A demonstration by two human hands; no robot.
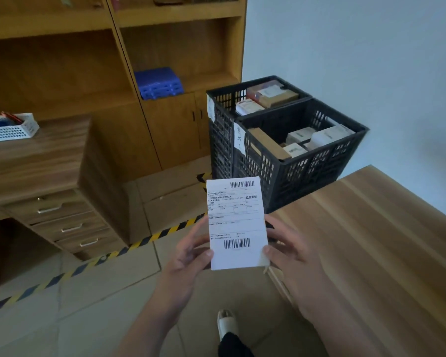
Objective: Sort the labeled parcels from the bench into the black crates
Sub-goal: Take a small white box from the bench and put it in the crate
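The person holds a white labeled parcel (pixel 237 224) upright in front of the black crates (pixel 289 140), beside the table (pixel 386 228). The left hand (pixel 188 256) and right hand (pixel 291 251) pinch its lower side edges. It looks light, flat and stiff; edge grips suit it.

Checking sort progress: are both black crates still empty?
No, the near crate and the far crate each already hold several parcels.

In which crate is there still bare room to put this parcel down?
The near crate has a free patch in its middle, between the brown box and the white boxes. The far crate is crowded almost to its rim. Both hands hold the parcel.
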